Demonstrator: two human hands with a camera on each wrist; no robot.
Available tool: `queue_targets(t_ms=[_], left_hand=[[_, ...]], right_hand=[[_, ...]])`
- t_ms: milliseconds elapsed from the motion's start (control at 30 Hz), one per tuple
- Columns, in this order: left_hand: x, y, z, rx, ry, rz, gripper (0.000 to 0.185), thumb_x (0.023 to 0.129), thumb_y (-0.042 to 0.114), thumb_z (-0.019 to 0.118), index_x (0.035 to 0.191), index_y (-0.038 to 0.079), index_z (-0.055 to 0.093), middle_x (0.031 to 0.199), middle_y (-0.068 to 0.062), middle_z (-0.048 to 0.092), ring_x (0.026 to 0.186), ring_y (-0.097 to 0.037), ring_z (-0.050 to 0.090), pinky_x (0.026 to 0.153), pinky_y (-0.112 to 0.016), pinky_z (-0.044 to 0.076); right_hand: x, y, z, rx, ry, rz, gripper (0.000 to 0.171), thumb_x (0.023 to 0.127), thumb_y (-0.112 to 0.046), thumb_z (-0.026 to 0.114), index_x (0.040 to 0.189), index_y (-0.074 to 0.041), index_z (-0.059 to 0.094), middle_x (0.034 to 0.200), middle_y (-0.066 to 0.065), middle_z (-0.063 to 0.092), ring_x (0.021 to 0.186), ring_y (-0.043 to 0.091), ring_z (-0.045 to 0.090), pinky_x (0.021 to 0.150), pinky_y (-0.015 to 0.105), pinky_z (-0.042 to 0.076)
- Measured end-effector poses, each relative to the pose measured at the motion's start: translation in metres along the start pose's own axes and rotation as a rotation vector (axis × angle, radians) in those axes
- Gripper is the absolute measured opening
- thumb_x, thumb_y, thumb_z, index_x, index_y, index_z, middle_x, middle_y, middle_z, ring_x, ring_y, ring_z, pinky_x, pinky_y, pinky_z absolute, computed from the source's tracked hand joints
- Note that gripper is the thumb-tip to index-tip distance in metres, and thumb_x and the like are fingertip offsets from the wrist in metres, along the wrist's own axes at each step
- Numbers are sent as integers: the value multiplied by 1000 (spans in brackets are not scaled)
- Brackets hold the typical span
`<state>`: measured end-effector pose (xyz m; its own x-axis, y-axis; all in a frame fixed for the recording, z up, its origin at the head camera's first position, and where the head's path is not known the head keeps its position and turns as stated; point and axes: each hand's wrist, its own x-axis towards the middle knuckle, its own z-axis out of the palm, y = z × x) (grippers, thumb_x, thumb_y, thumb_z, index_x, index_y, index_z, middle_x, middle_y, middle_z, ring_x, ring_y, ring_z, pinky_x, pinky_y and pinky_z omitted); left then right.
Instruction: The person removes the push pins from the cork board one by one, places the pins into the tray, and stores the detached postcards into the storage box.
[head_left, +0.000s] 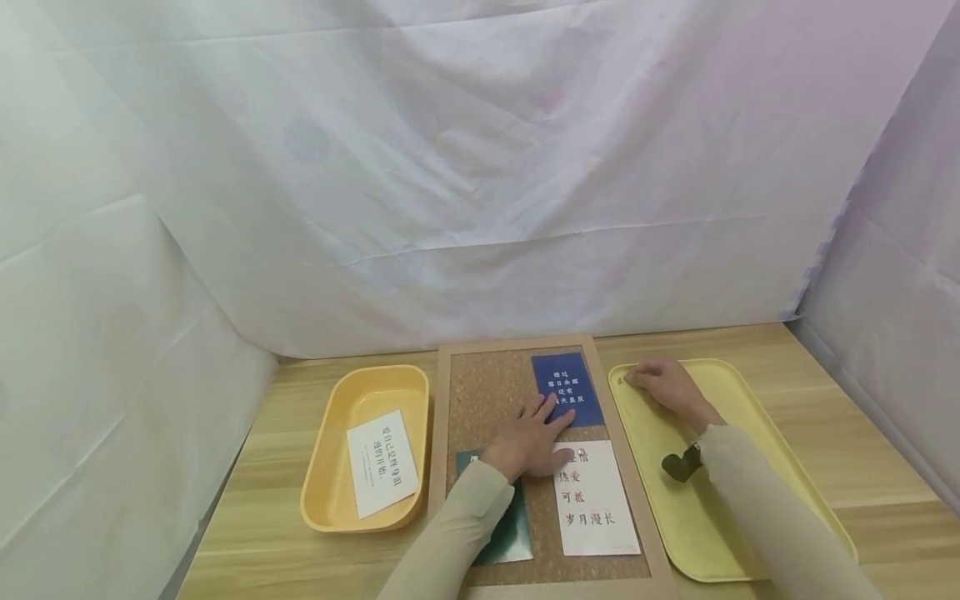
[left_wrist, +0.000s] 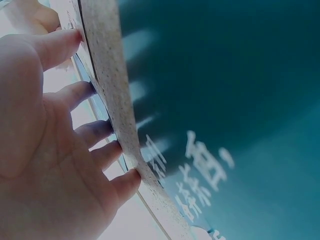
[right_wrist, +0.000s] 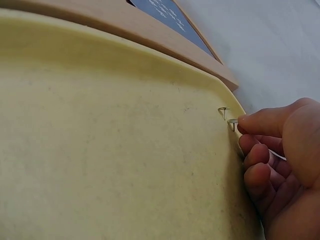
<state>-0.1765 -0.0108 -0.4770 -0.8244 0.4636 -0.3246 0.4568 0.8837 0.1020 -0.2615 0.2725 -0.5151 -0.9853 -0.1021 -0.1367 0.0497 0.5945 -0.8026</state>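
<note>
My left hand [head_left: 528,442] rests with spread fingers on the cork board [head_left: 483,383], fingertips over the lower edge of a blue card [head_left: 566,383]. Its thumb reaches the top of a white card [head_left: 597,508] with red and dark writing. Under the left wrist lies a dark green card [head_left: 512,529], partly covered by the sleeve. At the far left corner of the yellow tray [head_left: 712,392], my right hand [head_left: 667,390] pinches a thumbtack [right_wrist: 233,122] at its head with thumb and fingertip. A second thumbtack [right_wrist: 224,110] is right beside it.
An orange-yellow bin [head_left: 321,492] stands left of the board, with a white printed card [head_left: 382,463] inside. The board has a raised wooden frame [head_left: 626,450], close along the tray's left rim. A white cloth [head_left: 480,167] hangs behind the wooden table [head_left: 255,500].
</note>
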Motion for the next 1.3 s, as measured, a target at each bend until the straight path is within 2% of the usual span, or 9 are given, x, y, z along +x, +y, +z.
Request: queue_targets(t_ms=[200, 333, 433, 567, 633, 833, 1133, 1233, 1300], left_hand=[[0, 0, 1, 2, 2, 0, 64, 98, 57, 44, 157, 38, 25, 166, 3, 16, 153, -18, 13, 124, -41, 16], [1, -1, 1, -2, 2, -2, 64, 98, 56, 45, 156, 39, 25, 166, 3, 15, 153, -18, 12, 124, -41, 16], [1, -1, 2, -7, 2, -3, 64, 98, 56, 45, 156, 39, 26, 166, 3, 16, 153, -17, 13, 124, -41, 16], [2, -1, 3, -9, 1, -6, 64, 98, 57, 45, 156, 40, 25, 166, 3, 15, 153, -17, 12, 124, -40, 16], [3, -1, 3, -7, 2, -8, 64, 97, 57, 45, 156, 40, 25, 166, 4, 15, 153, -17, 12, 124, -40, 16], [3, -1, 4, -3, 3, -12, 64, 97, 58, 45, 156, 40, 25, 166, 4, 16, 153, -16, 13, 124, -40, 17], [2, 0, 2, -6, 1, -13, 64, 97, 58, 45, 156, 40, 27, 166, 5, 17, 153, -16, 13, 124, -40, 17], [2, 1, 0, -12, 2, -13, 64, 97, 59, 46, 156, 41, 27, 166, 5, 16, 153, -16, 13, 124, -40, 17], [2, 1, 0, -13, 2, -11, 64, 97, 59, 45, 156, 41, 26, 166, 5, 16, 153, -16, 13, 124, -40, 16]], right_hand=[[1, 0, -1, 7, -21, 19, 34, 99, -25, 60, 118, 1, 67, 66, 1, 57, 49, 10, 47, 46, 26, 43], [1, -2, -1, -4, -25, 6, 35, 101, -24, 56, 123, 3, 64, 68, 5, 58, 51, 12, 49, 47, 27, 44], [2, -4, 0, -40, -8, -18, 35, 101, -25, 56, 124, 1, 64, 85, 13, 67, 59, 18, 55, 54, 31, 48], [4, -9, 1, -113, 15, -81, 38, 102, -31, 55, 123, -1, 65, 120, 22, 66, 95, 33, 63, 81, 44, 50], [4, -13, 2, -121, 10, -93, 40, 102, -34, 54, 124, -2, 65, 123, 23, 65, 103, 36, 60, 85, 46, 48], [5, -27, 8, -50, -48, -83, 39, 102, -31, 54, 126, -1, 63, 95, 15, 67, 74, 21, 57, 66, 31, 48], [12, -46, 20, -19, -70, -79, 38, 101, -29, 57, 127, -1, 63, 74, 8, 61, 63, 17, 55, 56, 29, 48], [14, -49, 23, -18, -71, -80, 38, 100, -29, 58, 126, -2, 63, 77, 9, 62, 64, 18, 56, 58, 29, 48], [16, -51, 25, -27, -70, -79, 37, 101, -28, 57, 126, -3, 63, 87, 13, 65, 69, 19, 58, 62, 29, 49]])
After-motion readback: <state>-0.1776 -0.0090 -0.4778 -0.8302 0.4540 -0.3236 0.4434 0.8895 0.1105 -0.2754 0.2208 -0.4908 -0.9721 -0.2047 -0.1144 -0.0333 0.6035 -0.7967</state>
